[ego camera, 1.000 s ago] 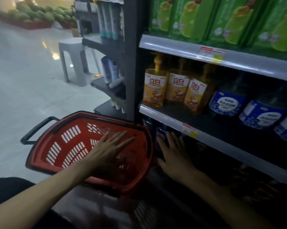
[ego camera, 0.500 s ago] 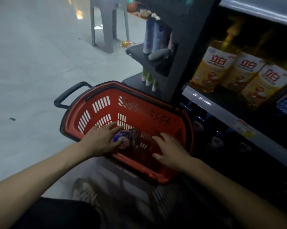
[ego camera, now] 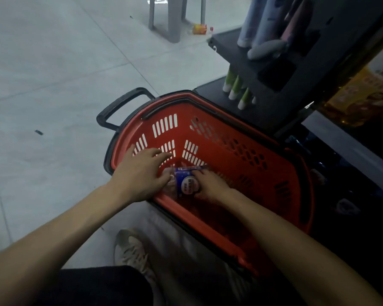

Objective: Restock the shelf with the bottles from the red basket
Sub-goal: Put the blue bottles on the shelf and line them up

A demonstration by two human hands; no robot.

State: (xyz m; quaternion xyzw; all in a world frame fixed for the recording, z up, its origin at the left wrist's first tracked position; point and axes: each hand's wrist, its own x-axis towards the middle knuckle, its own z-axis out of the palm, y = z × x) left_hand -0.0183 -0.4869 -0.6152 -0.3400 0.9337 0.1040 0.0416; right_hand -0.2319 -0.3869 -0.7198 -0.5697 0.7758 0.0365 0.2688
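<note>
Clamps right hand (ego camera: 210, 186) round clear plastic bottle with blue label (ego camera: 186, 184) inside red slotted plastic basket (ego camera: 230, 133). Rests left hand (ego camera: 139, 173), fingers spread, against bottle's clear end.

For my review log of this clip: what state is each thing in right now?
red basket, upright, one bottle visible inside.
bottle, lying on its side.
left-hand grip, fingers spread, touching the bottle's clear end.
right-hand grip, fingers curled round the bottle's labelled end.
grey tube, lying flat on side shelf.
green tubes, standing cap-down.
</note>
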